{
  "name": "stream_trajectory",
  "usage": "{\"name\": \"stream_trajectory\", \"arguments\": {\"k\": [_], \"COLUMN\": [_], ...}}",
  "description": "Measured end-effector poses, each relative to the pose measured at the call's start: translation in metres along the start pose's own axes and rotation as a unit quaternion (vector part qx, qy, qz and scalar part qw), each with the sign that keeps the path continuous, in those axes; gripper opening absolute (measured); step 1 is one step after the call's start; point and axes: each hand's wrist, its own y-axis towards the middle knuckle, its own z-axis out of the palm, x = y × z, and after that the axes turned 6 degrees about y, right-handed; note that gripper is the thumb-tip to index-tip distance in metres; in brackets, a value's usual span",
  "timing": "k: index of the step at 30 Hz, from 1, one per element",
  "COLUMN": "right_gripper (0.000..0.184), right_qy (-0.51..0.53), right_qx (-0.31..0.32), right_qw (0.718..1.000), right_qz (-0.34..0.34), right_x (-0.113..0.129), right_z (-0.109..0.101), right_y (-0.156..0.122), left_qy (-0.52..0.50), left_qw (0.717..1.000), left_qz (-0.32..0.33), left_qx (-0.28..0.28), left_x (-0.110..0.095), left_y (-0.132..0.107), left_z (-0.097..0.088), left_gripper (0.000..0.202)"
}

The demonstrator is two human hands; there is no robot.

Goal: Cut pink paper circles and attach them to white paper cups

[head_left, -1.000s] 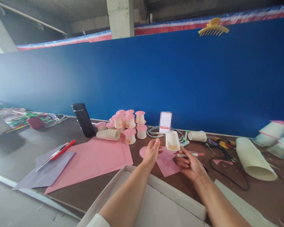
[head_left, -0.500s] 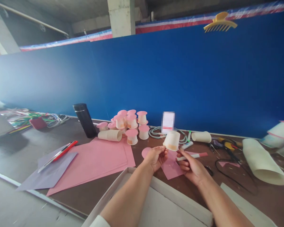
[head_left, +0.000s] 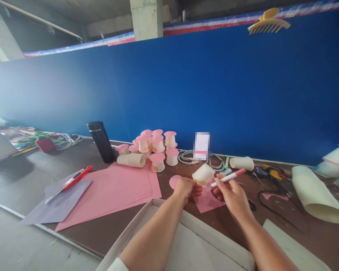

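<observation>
My left hand [head_left: 187,188] grips a small white paper cup [head_left: 203,174] near its rim, and the cup tilts with its base up to the right. In my right hand [head_left: 231,192] is a white marker pen [head_left: 225,180] with a pink end, pinched between thumb and fingers and pointing at the cup. A pink paper disc [head_left: 175,182] lies just behind my left hand. Under both hands is a pink paper piece [head_left: 205,201], partly covered. Several cups topped with pink discs [head_left: 157,162] stand in a group further back, beside a nested stack of paper cups [head_left: 131,160] lying down.
A white box lid [head_left: 206,241] sits in front of me. Pink sheets [head_left: 121,192], a red utility knife [head_left: 70,182] on grey paper, and a black flask [head_left: 101,142] are leftward. To the right lie a cup [head_left: 241,163], a black cable [head_left: 271,188] and a large paper roll [head_left: 313,192].
The cup has turned from nearly upside-down to a tilt and dropped slightly. My right hand has moved a little right, and the marker has swung upward at its pink end.
</observation>
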Motion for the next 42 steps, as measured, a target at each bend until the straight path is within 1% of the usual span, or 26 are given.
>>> {"name": "stream_trajectory", "arguments": {"k": [5, 7, 8, 10, 11, 12, 13, 14, 16, 18, 20, 21, 23, 25, 27, 28, 30, 32, 35, 37, 42], "right_gripper": [0.040, 0.040, 0.040, 0.043, 0.046, 0.048, 0.049, 0.049, 0.047, 0.044, 0.040, 0.040, 0.042, 0.047, 0.047, 0.043, 0.035, 0.032, 0.033, 0.034, 0.034], "right_qy": [-0.091, -0.131, -0.157, -0.211, -0.235, -0.250, -0.255, -0.255, -0.250, -0.245, -0.230, -0.209, -0.121, 0.010, 0.113, 0.136, 0.142, 0.140, 0.157, 0.170, 0.199], "right_qx": [0.019, 0.023, 0.023, 0.019, 0.014, 0.009, 0.007, 0.010, 0.036, 0.081, 0.115, 0.120, 0.103, 0.074, 0.065, 0.064, 0.055, 0.035, 0.009, -0.004, -0.028], "right_qw": [0.995, 0.990, 0.985, 0.974, 0.968, 0.964, 0.961, 0.960, 0.960, 0.960, 0.962, 0.968, 0.987, 0.997, 0.991, 0.988, 0.987, 0.988, 0.986, 0.984, 0.979], "right_qz": [-0.036, -0.052, -0.062, -0.077, -0.085, -0.095, -0.104, -0.113, -0.122, -0.110, -0.087, -0.072, -0.036, -0.003, 0.022, 0.032, 0.047, 0.058, 0.062, 0.059, 0.038], "right_x": [0.005, 0.004, 0.004, 0.004, 0.004, 0.004, 0.004, 0.005, 0.006, 0.009, 0.012, 0.013, 0.015, 0.015, 0.015, 0.014, 0.012, 0.010, 0.010, 0.011, 0.011], "right_z": [-0.004, -0.006, -0.007, -0.009, -0.010, -0.010, -0.011, -0.011, -0.010, -0.009, -0.007, -0.005, -0.003, 0.000, 0.003, 0.004, 0.005, 0.005, 0.005, 0.006, 0.011], "right_y": [-0.001, 0.000, 0.000, 0.001, 0.001, 0.001, 0.001, 0.001, 0.000, -0.002, -0.004, -0.005, -0.007, -0.008, -0.008, -0.008, -0.007, -0.007, -0.006, -0.005, -0.003], "left_qy": [0.075, 0.112, 0.135, 0.183, 0.248, 0.294, 0.301, 0.286, 0.199, 0.093, 0.011, -0.019, -0.065, -0.088, -0.072, -0.050, 0.006, 0.064, 0.116, 0.124, 0.131], "left_qw": [0.997, 0.993, 0.989, 0.975, 0.946, 0.918, 0.905, 0.905, 0.933, 0.959, 0.969, 0.971, 0.973, 0.973, 0.974, 0.974, 0.974, 0.968, 0.959, 0.961, 0.964], "left_qz": [0.012, 0.019, 0.035, 0.091, 0.166, 0.216, 0.249, 0.272, 0.281, 0.267, 0.246, 0.236, 0.216, 0.203, 0.198, 0.195, 0.195, 0.206, 0.223, 0.218, 0.208], "left_qx": [-0.014, -0.029, -0.044, -0.089, -0.127, -0.155, -0.167, -0.159, -0.104, -0.030, 0.024, 0.038, 0.050, 0.062, 0.086, 0.098, 0.117, 0.127, 0.129, 0.116, 0.099], "left_x": [0.001, 0.000, -0.001, -0.006, -0.009, -0.012, -0.015, -0.018, -0.021, -0.021, -0.020, -0.019, -0.018, -0.017, -0.016, -0.016, -0.014, -0.014, -0.016, -0.018, -0.022], "left_y": [0.000, -0.001, -0.003, -0.008, -0.011, -0.014, -0.017, -0.020, -0.023, -0.023, -0.021, -0.020, -0.019, -0.019, -0.021, -0.022, -0.026, -0.029, -0.033, -0.035, -0.038], "left_z": [-0.002, -0.006, -0.008, -0.013, -0.014, -0.015, -0.015, -0.015, -0.013, -0.010, -0.009, -0.009, -0.009, -0.007, -0.005, -0.003, 0.001, 0.003, 0.004, 0.006, 0.017], "left_gripper": [0.018, 0.021, 0.022, 0.026, 0.028, 0.030, 0.030, 0.030, 0.034, 0.042, 0.046, 0.047, 0.047, 0.047, 0.047, 0.046, 0.043, 0.039, 0.030, 0.025, 0.024]}}
